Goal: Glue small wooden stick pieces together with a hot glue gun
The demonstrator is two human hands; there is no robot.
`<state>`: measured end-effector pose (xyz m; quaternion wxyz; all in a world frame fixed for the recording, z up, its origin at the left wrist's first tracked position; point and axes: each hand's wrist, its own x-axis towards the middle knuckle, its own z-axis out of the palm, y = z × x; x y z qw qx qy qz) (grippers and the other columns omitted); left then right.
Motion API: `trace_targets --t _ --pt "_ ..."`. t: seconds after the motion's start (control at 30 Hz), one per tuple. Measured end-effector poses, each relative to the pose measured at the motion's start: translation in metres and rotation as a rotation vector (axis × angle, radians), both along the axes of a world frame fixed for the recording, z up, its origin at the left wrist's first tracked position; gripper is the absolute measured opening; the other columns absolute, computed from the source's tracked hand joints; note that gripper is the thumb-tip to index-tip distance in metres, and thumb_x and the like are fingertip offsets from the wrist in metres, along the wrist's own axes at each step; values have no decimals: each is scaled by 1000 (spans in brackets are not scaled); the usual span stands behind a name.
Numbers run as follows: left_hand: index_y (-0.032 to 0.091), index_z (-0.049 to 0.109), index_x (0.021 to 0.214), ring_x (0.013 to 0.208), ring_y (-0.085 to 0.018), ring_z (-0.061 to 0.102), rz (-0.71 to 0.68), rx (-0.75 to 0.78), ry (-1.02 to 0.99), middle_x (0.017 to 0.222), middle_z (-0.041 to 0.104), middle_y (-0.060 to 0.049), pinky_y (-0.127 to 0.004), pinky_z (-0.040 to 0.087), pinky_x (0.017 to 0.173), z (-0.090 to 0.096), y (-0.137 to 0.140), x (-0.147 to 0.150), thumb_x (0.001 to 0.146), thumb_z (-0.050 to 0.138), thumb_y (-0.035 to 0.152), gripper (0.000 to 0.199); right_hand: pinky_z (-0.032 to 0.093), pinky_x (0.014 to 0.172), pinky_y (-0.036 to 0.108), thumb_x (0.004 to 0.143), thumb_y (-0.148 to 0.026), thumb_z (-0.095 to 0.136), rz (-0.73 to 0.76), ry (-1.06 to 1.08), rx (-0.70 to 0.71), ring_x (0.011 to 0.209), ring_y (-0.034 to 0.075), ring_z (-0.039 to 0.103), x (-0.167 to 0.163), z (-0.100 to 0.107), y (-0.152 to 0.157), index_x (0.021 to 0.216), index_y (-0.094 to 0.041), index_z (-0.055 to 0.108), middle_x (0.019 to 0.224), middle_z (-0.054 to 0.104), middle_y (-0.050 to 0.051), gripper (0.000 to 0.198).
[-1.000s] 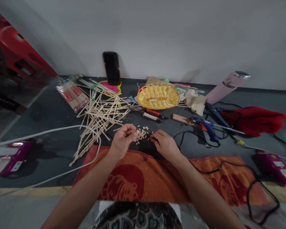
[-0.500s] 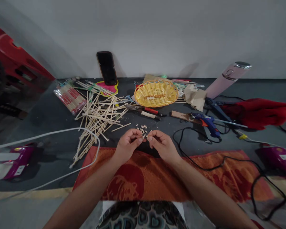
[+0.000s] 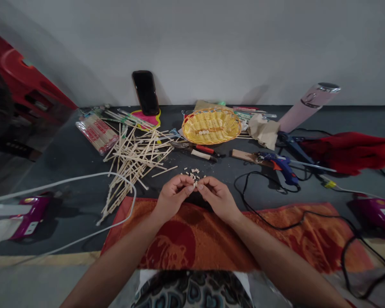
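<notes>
My left hand [image 3: 176,193] and my right hand [image 3: 217,197] meet fingertip to fingertip above the front of the dark table. Both are closed in a pinch on a small pale piece of stick [image 3: 195,184], mostly covered by the fingers. Just beyond the fingertips lies a little heap of short cut stick pieces [image 3: 194,172]. To the left spreads a loose pile of thin wooden sticks [image 3: 136,149]. Pliers [image 3: 208,149] with red and pale handles rest behind the heap. Under my wrists is an orange-red towel [image 3: 211,239].
A yellow woven basket [image 3: 211,124] holding a few small pieces stands at the back. On the right are a blue glue gun [image 3: 285,169] with a black cord, a pink bottle [image 3: 303,109] and red cloth [image 3: 356,152]. A phone [image 3: 146,93] leans on the wall; a white cable loops at left.
My fingertips have come slightly closer together, with the right hand shifting a little left. The rest of the scene sits slightly further right in view; the things on the table look unmoved.
</notes>
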<state>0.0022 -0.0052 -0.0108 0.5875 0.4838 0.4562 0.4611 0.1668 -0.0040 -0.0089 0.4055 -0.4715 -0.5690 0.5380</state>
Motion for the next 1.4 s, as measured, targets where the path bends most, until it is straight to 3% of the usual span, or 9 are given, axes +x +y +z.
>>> trace_targets --t 0.77,0.97,1.4 --pt "17 63 89 68 -10 56 -32 -26 -41 77 65 -1 -20 42 62 -3 1 -1 80 65 28 14 44 62 22 88 -39 57 31 -5 47 71 12 56 3 -3 1 84 -18 65 79 64 2 23" --pt "17 62 87 61 -7 52 -20 -65 -127 73 66 0 -19 40 59 -3 1 -1 79 67 27 14 49 74 26 88 -37 58 10 70 77 78 13 60 5 -6 0 99 -21 62 85 66 2 20" --pt "17 67 90 70 -11 60 -21 -84 -111 77 69 -3 -20 44 64 -1 0 -1 76 69 29 18 49 81 31 89 -31 58 39 13 169 84 15 62 6 -7 -3 101 -22 64 91 66 3 16"
